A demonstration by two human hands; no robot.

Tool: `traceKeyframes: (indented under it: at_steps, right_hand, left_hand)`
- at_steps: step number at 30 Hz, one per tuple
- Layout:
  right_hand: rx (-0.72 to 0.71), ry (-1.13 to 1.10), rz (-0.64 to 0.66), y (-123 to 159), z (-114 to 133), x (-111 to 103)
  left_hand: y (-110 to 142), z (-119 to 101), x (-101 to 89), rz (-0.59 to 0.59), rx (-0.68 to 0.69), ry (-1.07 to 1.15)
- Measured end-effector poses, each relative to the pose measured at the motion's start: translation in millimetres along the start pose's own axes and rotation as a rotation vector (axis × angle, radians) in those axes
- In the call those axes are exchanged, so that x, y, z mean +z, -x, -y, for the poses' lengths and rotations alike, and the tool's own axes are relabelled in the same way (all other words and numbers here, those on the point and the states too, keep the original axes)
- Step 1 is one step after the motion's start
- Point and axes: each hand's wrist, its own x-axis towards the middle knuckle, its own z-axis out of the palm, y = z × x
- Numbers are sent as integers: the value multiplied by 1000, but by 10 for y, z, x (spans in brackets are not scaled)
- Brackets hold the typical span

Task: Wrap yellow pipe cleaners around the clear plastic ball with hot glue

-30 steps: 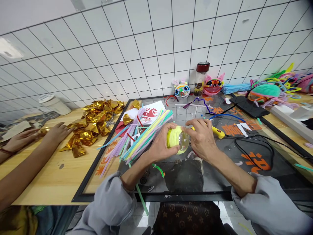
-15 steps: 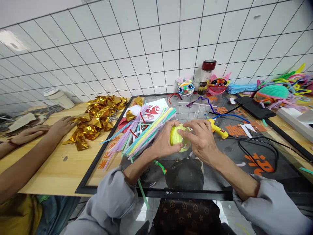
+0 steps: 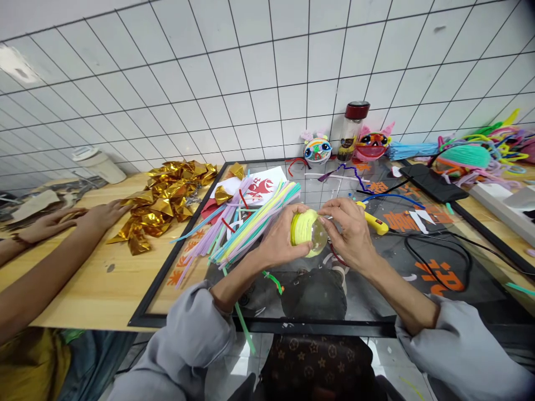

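My left hand [image 3: 286,236] is wrapped round a clear round ball [image 3: 320,238] whose left part is covered with bands of fuzzy yellow pipe cleaner [image 3: 304,225]. Thumb and fingers press on the yellow side. At the ball's upper right, my right hand [image 3: 346,225] has its thumb and forefinger pinched together close to the clear surface. Whatever lies between those fingertips is too small to make out. Just left of my left hand lies a bundle of pastel pipe cleaners [image 3: 254,228]. A yellow glue gun [image 3: 374,221] rests right behind my right hand.
Crumpled gold foil pieces [image 3: 167,195] lie to the left, beside another person's hands [image 3: 100,216]. Along the wall stand two decorated animal-face balls [image 3: 316,149] and a lidded bottle [image 3: 351,131]. A black cable [image 3: 438,273] loops at right near a phone [image 3: 437,182].
My right hand has drawn back from the front of the yellow bands to the ball's right edge, its fingers now pinched. More clear surface shows. My left hand keeps its hold.
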Motion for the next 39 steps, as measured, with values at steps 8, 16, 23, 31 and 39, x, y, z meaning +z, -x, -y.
traceKeyframes:
  at_steps: [8, 16, 23, 31, 39]
  right_hand:
    - [190, -173, 2, 1, -34, -2]
    - [347, -408, -20, -48, 31, 99]
    - [501, -514, -96, -125, 92, 160]
    - [518, -508, -92, -192, 91, 167]
    - [491, -431, -72, -179, 14, 169]
  left_hand:
    - [-2, 10, 0, -7, 18, -30]
    - [-19, 55, -10, 20, 144, -84]
    - [-22, 62, -12, 33, 197, -82]
    - [-14, 58, -21, 51, 155, -74]
    - [-10, 49, -17, 69, 139, -86]
